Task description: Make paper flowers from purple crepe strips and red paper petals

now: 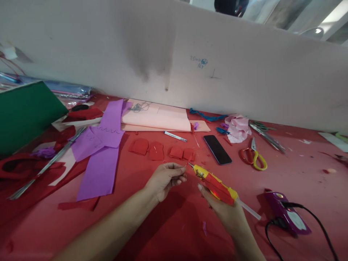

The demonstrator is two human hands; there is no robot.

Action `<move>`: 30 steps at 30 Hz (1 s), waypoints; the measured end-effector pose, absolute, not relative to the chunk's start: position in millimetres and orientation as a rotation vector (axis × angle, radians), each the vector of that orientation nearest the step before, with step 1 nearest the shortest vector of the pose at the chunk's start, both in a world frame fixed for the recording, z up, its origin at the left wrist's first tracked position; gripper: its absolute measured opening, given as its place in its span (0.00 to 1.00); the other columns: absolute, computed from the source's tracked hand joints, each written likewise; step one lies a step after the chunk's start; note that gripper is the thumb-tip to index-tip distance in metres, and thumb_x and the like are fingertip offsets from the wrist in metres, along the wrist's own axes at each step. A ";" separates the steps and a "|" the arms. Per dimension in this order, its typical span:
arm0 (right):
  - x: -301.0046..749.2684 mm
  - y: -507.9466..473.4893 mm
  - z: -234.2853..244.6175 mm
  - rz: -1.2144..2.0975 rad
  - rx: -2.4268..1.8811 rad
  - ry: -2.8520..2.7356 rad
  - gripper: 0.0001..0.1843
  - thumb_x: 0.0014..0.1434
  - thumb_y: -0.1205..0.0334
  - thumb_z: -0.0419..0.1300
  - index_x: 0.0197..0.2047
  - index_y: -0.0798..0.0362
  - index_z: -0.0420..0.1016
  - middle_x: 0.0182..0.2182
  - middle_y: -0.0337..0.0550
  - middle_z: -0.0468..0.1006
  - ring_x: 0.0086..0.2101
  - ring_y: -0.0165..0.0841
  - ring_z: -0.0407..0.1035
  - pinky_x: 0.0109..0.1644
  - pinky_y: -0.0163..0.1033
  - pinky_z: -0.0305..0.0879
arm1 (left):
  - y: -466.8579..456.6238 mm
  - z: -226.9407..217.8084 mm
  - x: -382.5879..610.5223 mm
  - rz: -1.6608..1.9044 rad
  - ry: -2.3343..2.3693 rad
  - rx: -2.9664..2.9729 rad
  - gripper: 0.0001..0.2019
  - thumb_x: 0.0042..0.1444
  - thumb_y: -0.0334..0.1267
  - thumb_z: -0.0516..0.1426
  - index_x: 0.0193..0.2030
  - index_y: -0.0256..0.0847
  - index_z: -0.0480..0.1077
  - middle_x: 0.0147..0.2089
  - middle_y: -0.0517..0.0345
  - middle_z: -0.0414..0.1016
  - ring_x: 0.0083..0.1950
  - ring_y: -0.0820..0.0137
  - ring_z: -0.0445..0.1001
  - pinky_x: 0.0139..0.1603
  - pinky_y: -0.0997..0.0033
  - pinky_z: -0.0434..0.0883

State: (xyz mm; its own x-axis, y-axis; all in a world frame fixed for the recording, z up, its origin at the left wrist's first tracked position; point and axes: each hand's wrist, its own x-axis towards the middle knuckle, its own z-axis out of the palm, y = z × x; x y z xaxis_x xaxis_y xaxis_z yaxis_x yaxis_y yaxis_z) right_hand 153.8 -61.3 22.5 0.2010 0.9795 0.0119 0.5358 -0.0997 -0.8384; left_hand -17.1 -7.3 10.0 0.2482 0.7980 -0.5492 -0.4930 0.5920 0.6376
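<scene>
My right hand (227,212) grips a red and yellow glue gun (216,183) with its nozzle pointing up-left. My left hand (165,178) is closed in a pinch on a thin wire or stick whose tip sits right at the gun's nozzle; what it is exactly I cannot make out. Several small red felt pieces (156,150) lie in a row on the red table (152,224) just beyond my hands. A clear glue stick pokes out of the gun's rear.
A black phone (217,149), red-and-yellow scissors (254,156), a white pen (175,136), purple paper sheets (100,152), pink paper (157,116), a green board (24,112), metal rods (46,165) and a purple device with black cable (285,214) lie around. A pale wall panel stands behind.
</scene>
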 end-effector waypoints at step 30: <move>290.8 -47.7 -11.9 0.123 -2.272 -1.903 0.12 0.53 0.51 0.52 0.32 0.50 0.70 0.31 0.53 0.76 0.32 0.45 0.73 0.35 0.46 0.66 | 11.3 -1.0 -39.3 1.175 1.077 0.238 0.06 0.55 0.34 0.60 0.29 0.35 0.70 0.25 0.60 0.70 0.18 0.83 0.62 0.16 0.84 0.56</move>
